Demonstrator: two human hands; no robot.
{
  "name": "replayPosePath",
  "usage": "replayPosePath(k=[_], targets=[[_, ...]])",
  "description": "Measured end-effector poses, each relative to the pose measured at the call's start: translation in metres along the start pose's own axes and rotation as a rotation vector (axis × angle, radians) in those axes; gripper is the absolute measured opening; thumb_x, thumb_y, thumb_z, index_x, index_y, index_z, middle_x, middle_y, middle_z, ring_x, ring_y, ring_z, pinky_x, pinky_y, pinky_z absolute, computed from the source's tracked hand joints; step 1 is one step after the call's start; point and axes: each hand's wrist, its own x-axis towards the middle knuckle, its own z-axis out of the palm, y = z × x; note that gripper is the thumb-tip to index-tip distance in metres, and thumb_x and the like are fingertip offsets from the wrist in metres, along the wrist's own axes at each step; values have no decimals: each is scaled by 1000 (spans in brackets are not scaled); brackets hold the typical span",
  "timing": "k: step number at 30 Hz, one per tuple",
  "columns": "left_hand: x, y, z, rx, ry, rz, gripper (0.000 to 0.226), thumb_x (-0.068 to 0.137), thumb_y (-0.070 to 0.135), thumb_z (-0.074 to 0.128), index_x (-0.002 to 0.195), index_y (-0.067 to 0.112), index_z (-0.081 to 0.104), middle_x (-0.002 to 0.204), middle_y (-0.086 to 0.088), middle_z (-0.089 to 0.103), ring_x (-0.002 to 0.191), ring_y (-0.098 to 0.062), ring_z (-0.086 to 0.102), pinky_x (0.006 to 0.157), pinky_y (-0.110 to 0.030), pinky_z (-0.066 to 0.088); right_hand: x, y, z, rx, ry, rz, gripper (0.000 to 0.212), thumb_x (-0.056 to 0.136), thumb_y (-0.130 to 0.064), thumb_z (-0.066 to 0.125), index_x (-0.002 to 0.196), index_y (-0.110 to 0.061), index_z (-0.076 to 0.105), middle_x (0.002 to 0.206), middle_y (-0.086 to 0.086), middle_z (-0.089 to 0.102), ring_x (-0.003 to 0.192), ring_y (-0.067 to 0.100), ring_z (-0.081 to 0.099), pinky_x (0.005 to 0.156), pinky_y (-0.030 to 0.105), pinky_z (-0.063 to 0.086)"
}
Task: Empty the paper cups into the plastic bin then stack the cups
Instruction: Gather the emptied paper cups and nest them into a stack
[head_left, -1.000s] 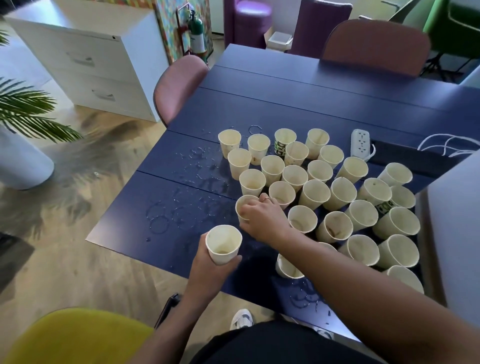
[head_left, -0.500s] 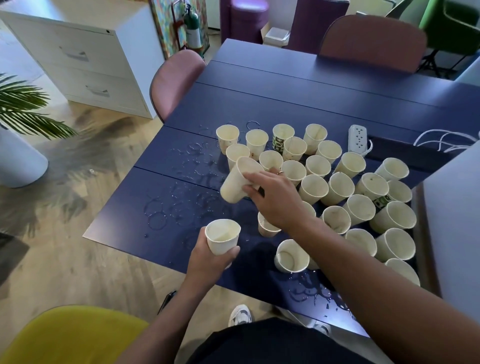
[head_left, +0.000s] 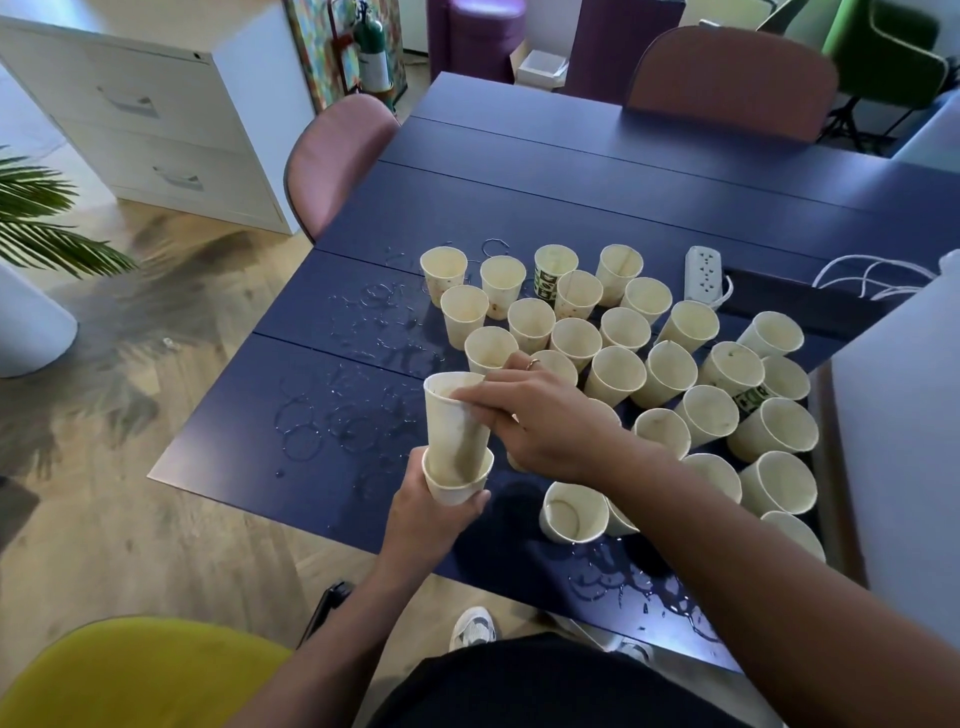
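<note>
Wood floor, white filing cabinet (head_left: 156, 119), pink chair (head_left: 332, 156) around the dark blue table (head_left: 571, 171), its near side wet with ring marks. Paper cups (head_left: 613, 374) crowd its right half. Left hand (head_left: 431, 512) grips a base cup (head_left: 457, 480); right hand (head_left: 540, 415) pinches the upper cup (head_left: 454, 421), seated in it.

Lower cup (head_left: 457, 486) mostly hidden by left hand (head_left: 426, 512); right forearm (head_left: 727, 545) covers cups mid-frame; yellow chair (head_left: 130, 675) cut off bottom left.

Cup (head_left: 453, 415) nested in held cup (head_left: 457, 480)
</note>
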Motion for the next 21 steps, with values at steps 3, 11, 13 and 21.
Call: replayPosePath(k=[3, 11, 13, 21], targets=[[2, 6, -1, -24, 7, 3, 57, 71, 24, 89, 109, 27, 47, 94, 13, 62, 86, -5, 61, 69, -23, 44, 1, 2, -2, -19, -22, 8, 33, 98, -20, 48, 123, -19, 70, 104, -3, 71, 85, 21, 42, 80, 46, 48], [10, 19, -10, -75, 24, 47, 66, 66, 31, 87, 116, 32, 44, 99, 17, 63, 92, -16, 64, 76, -31, 53, -6, 5, 24, -78, -301, -10, 37, 102, -28, 42, 133, -30, 61, 112, -9, 62, 90, 18, 35, 88, 45, 44], [10, 17, -14, -96, 25, 25, 69, 58, 43, 83, 115, 35, 45, 101, 11, 67, 92, -21, 66, 77, -45, 58, -4, 3, 24, -111, -355, -21, 36, 102, -28, 46, 134, -32, 60, 111, -10, 60, 92, 15, 32, 91, 41, 40], [4, 8, -19, -91, 33, 54, 68, 72, 21, 88, 121, 30, 42, 113, 11, 58, 106, -18, 59, 86, -26, 46, 39, 26, 7, 90, -56, 276, 26, 100, -30, 58, 123, -24, 69, 109, -10, 65, 89, 4, 58, 71, 16, 40]])
